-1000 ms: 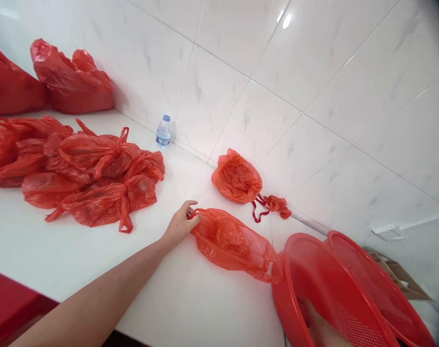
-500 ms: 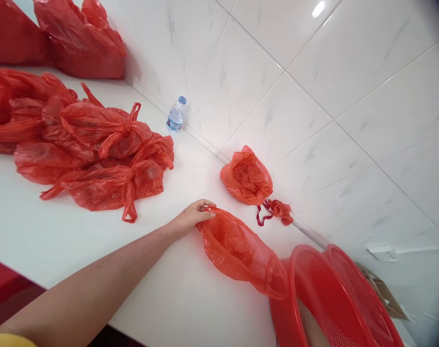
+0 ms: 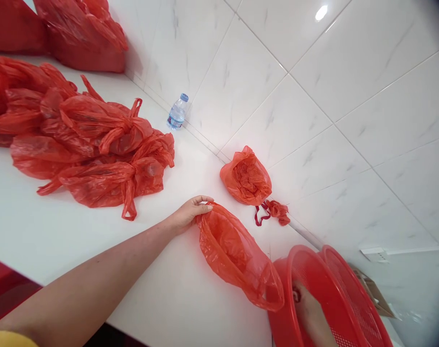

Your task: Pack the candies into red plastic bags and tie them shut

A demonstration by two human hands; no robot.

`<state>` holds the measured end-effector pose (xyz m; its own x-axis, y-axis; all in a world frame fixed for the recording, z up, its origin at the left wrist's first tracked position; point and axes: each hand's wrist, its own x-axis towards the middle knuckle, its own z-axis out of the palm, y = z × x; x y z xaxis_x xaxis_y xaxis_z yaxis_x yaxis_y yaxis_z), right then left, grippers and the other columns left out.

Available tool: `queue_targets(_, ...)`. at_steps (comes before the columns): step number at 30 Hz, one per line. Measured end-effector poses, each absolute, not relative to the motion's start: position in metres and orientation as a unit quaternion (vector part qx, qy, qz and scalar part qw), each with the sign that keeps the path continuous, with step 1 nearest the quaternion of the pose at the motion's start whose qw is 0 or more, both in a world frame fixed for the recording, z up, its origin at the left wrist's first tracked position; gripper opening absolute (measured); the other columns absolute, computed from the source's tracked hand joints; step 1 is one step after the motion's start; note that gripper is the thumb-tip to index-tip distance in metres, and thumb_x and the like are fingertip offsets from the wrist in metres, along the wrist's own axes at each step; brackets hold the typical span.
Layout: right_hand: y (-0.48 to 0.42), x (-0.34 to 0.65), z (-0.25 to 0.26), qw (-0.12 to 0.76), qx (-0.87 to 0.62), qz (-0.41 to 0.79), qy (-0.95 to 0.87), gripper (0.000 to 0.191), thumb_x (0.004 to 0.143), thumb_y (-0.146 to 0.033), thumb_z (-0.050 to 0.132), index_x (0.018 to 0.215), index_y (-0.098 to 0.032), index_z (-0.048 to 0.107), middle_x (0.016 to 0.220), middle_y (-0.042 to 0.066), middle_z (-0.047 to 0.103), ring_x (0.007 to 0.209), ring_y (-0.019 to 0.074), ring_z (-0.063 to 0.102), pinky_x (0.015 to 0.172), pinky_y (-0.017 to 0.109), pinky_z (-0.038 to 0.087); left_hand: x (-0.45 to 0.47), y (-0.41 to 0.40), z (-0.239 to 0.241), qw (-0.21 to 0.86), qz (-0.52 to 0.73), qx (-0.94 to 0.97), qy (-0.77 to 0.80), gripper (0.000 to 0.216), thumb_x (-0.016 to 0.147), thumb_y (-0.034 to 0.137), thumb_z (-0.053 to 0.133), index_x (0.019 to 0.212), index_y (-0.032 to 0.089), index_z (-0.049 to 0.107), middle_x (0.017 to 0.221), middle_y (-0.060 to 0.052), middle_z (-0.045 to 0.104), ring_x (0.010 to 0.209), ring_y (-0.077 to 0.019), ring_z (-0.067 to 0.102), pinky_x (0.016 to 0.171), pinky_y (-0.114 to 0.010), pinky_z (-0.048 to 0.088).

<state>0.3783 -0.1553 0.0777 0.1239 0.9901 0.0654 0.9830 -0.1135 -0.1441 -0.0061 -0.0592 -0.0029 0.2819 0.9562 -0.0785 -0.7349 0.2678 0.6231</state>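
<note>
My left hand [image 3: 195,212] pinches the rim of a thin red plastic bag [image 3: 237,253] between thumb and fingers. The bag lies on the white table with its mouth spread wide, and its far end touches a red plastic basket [image 3: 282,308]. Inside that basket's rim is my right hand [image 3: 306,303], fingers curled around a small dark reddish thing [image 3: 296,293] whose kind I cannot make out. Behind the held bag stands another red bag [image 3: 246,178] with crumpled plastic inside it.
Several knotted red bags [image 3: 92,140] are heaped on the left of the table [image 3: 150,284]. Larger red bags [image 3: 85,38] stand behind them. A water bottle [image 3: 177,113] is by the tiled wall. Crumpled red plastic [image 3: 278,212] and a dark red strap [image 3: 261,217] lie near the wall.
My right hand has risen inside the basket, so its fingers now show with a small thing in them. The held bag's mouth is spread wider, its far end lower.
</note>
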Motion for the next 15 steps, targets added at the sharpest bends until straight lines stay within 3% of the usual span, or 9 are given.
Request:
queue_targets(2, -0.144, 0.384, 0.094, 0.063, -0.766, 0.013, -0.639, 0.01, 0.065, -0.037, 0.051, 0.07, -0.029, 0.055, 0.061, -0.003, 0.063, 0.057, 0.0244, 0.064, 0.052, 0.033, 0.049, -0.006, -0.059, -0.002, 0.765, 0.555, 0.238, 0.226, 0.042, 0.065, 0.025, 0.078, 0.099, 0.018, 0.056, 0.082, -0.003, 0.067, 0.066, -0.0127, 0.064, 0.061, -0.024, 0.047)
queue_targets(6, -0.144, 0.356, 0.135, 0.124, -0.763, -0.112, -0.625, 0.027, 0.067, -0.042, 0.056, 0.088, -0.027, 0.057, 0.085, 0.004, 0.066, 0.071, 0.0257, 0.064, 0.06, 0.035, 0.05, -0.005, -0.059, -0.003, 0.772, 0.548, 0.239, 0.215, 0.04, 0.065, 0.024, 0.078, 0.098, 0.018, 0.056, 0.082, -0.002, 0.067, 0.067, -0.013, 0.064, 0.061, -0.024, 0.048)
queue_targets(9, -0.149, 0.305, 0.144, 0.158, -0.693, -0.082, -0.698, 0.025, 0.071, -0.034, 0.056, 0.094, -0.026, 0.056, 0.091, 0.005, 0.064, 0.076, 0.0227, 0.063, 0.063, 0.031, 0.051, -0.005, -0.058, -0.005, 0.775, 0.543, 0.241, 0.214, 0.036, 0.067, 0.024, 0.077, 0.096, 0.018, 0.057, 0.083, -0.003, 0.067, 0.068, -0.013, 0.065, 0.062, -0.024, 0.049)
queue_targets(11, -0.147, 0.271, 0.136, 0.131, -0.605, -0.02, -0.785, 0.018, 0.077, -0.027, 0.051, 0.094, -0.026, 0.056, 0.093, 0.003, 0.062, 0.081, 0.019, 0.062, 0.068, 0.028, 0.05, -0.004, -0.058, -0.005, 0.777, 0.542, 0.241, 0.212, 0.035, 0.067, 0.024, 0.077, 0.096, 0.018, 0.057, 0.084, -0.003, 0.068, 0.069, -0.0132, 0.065, 0.063, -0.024, 0.049)
queue_targets(15, -0.129, 0.226, 0.107, 0.048, -0.503, -0.006, -0.863, 0.02, 0.082, -0.018, 0.043, 0.096, -0.025, 0.056, 0.093, 0.002, 0.06, 0.07, 0.0138, 0.059, 0.059, 0.025, 0.047, -0.005, -0.059, -0.004, 0.777, 0.543, 0.242, 0.207, 0.037, 0.066, 0.023, 0.078, 0.096, 0.018, 0.057, 0.085, -0.003, 0.068, 0.069, -0.0134, 0.065, 0.063, -0.023, 0.049)
